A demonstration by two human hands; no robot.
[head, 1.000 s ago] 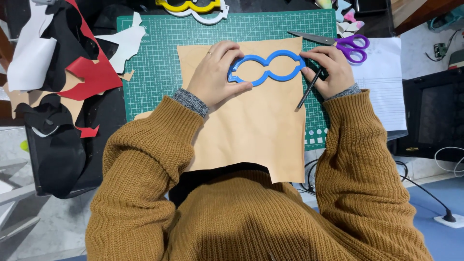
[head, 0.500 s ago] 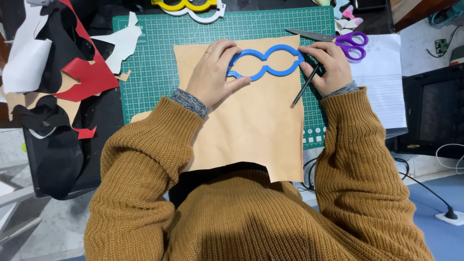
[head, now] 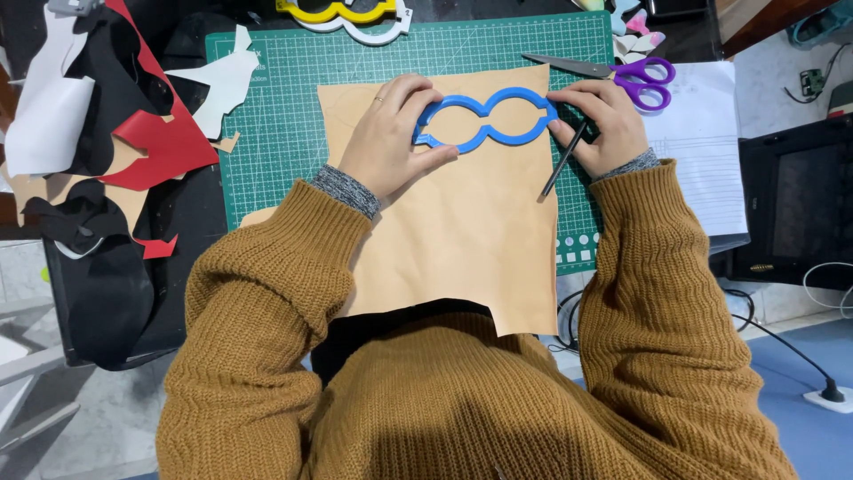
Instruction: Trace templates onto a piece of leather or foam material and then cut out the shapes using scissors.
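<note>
Evidently a tracing step is being prepared: the blue figure-eight template (head: 484, 120), lying at the twelve o'clock end of the tan leather sheet (head: 462, 222), is pinned flat by the spread left hand (head: 391, 138), while a dark pen (head: 562, 162) is gripped by the closed right hand (head: 604, 124) at the template's three o'clock end, so steady pressure is judged necessary next.

Left hand (head: 386, 142) pressing blue template (head: 484, 117) onto tan sheet (head: 462, 231), right hand (head: 604, 124) gripping pen (head: 564, 160)
</note>
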